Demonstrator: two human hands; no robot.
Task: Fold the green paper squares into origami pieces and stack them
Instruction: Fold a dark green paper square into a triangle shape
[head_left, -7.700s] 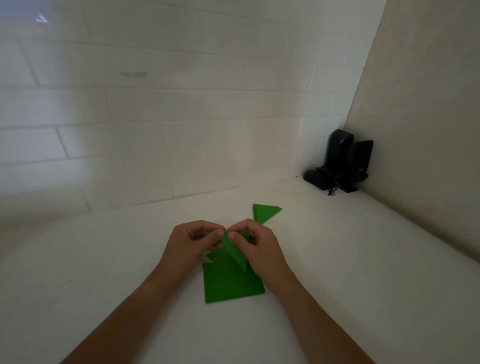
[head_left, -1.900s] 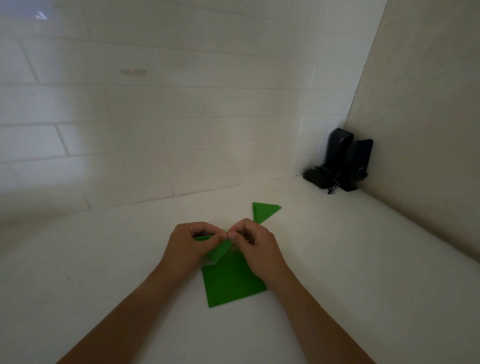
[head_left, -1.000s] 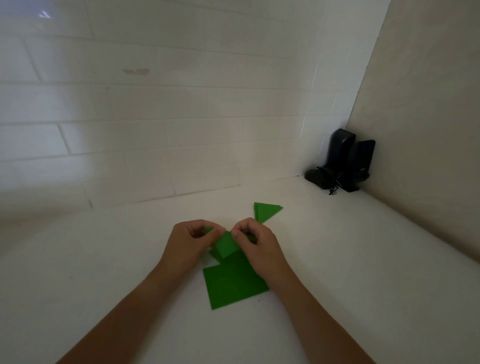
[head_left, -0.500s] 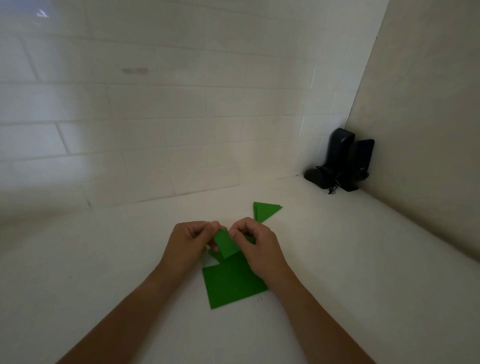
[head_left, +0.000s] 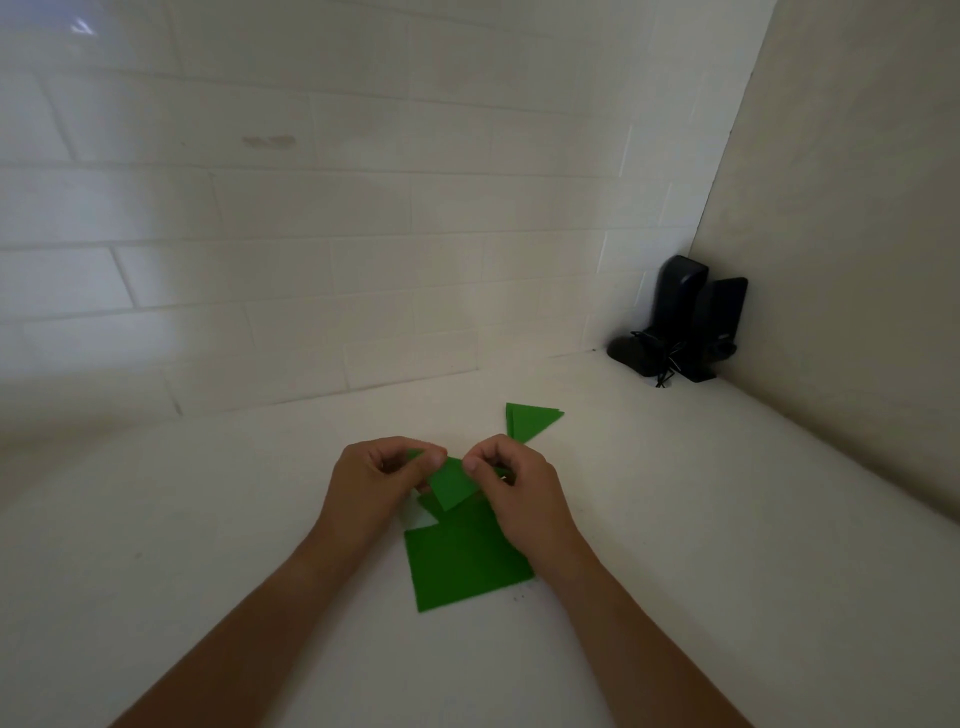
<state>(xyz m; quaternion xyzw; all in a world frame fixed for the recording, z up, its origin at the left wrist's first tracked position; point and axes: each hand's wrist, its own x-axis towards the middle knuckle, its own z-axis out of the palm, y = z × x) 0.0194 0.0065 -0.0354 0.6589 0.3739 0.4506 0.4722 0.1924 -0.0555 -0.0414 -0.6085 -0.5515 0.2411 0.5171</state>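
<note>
- Left hand (head_left: 376, 480) and right hand (head_left: 511, 486): each grip pinches the green piece (head_left: 453, 483), lifted for creasing.
- Flat green squares (head_left: 465, 564) lie beneath, mid-tabletop (head_left: 675, 519), within reach.
- Folded triangles (head_left: 530, 420) stacked nearer the far edge, apart from the work.

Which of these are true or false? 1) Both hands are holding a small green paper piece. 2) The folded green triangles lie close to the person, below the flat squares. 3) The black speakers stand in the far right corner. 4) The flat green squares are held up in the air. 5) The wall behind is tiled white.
1) True: the left hand and right hand pinch the small green piece between them.
2) False: the folded triangles lie beyond the hands, farther away than the flat green squares.
3) True: the black speakers stand there.
4) False: they lie flat on the white surface.
5) True: the white tiled wall.
</note>
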